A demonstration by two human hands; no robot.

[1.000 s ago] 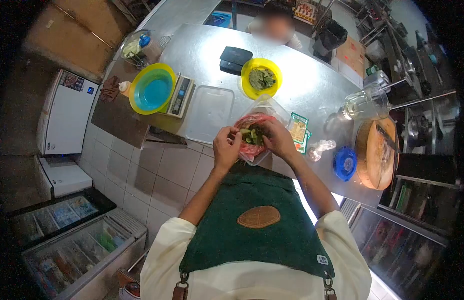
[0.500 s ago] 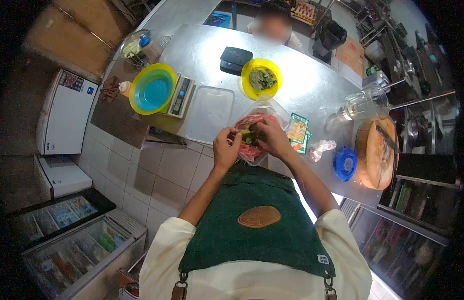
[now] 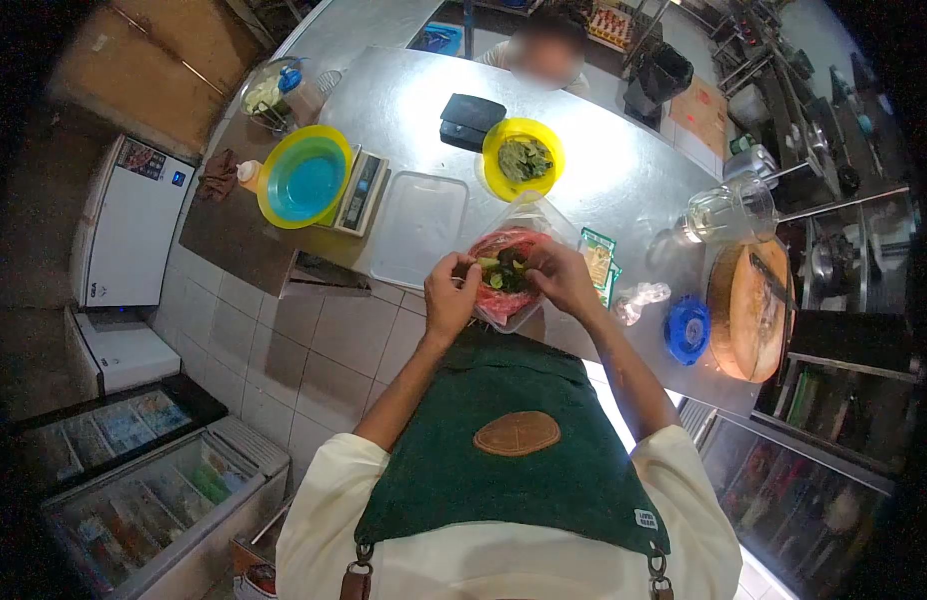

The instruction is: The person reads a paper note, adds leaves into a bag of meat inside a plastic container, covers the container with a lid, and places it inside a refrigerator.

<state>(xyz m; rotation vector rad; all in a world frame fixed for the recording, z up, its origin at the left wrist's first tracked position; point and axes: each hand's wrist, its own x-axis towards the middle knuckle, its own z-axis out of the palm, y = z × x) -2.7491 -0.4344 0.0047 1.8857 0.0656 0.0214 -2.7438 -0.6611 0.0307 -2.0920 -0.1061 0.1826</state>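
Stainless steel runs across the kitchen worktop (image 3: 384,115), shiny under the light, with pale floor tiles (image 3: 329,345) below its near edge. Close to that edge, the left hand (image 3: 452,298) has its thumb and fingers curled towards one another at one side of a thin, red, see-through plastic bag (image 3: 506,238); whether they pinch the film or a piece of food cannot be told. The right hand (image 3: 564,280) bends over the opposite side, fingers drawn in and tips partly hidden, so its hold is also unclear.

Dark and light green vegetable pieces (image 3: 506,275) lie in the open bag, between the two sets of fingertips and slightly below them. A clear plastic tub (image 3: 544,208) surrounds the bag, probably to keep the soft film upright and its mouth wide, while a hand at each side leaves the middle within reach.

Just beside the tub, towards the left, a translucent rectangular lid (image 3: 421,230) lies flat. Beyond the tub is a yellow bowl (image 3: 494,178) of green leaves; green-and-white packets (image 3: 598,250) and a crumpled clear plastic bag (image 3: 642,302) sit to the right. Farther out, a yellow-rimmed blue bowl (image 3: 306,180) rests by a digital scale (image 3: 362,192), and a knife (image 3: 771,275) lies on a round wooden chopping block (image 3: 741,315).
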